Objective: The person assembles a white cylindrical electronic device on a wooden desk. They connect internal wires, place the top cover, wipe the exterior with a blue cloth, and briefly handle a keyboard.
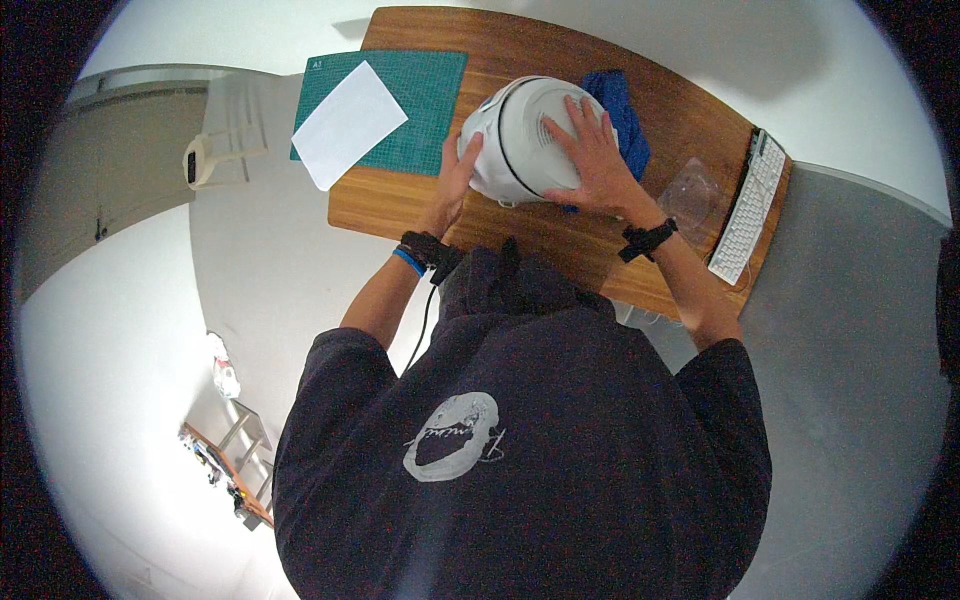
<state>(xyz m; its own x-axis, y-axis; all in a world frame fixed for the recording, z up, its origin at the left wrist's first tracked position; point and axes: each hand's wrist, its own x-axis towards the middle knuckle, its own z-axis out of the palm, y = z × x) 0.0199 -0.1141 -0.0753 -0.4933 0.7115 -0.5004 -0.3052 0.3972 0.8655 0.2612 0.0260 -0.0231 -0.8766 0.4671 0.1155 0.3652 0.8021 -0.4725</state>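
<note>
A white, rounded rice cooker with a dark seam around it and small vent slots sits tilted over the wooden desk. Against its left side presses my left hand, thumb and fingers gripping the edge. My right hand lies over the right part of the shell with the fingers spread, so the cooker is held between both hands. A blue cloth-like item is partly hidden behind the cooker and my right hand. Whether the cooker's underside touches the desk cannot be made out.
On the wooden desk, a green cutting mat bears a white sheet at the left. A clear plastic piece and a white keyboard lie to the right. A pale chair stands far left.
</note>
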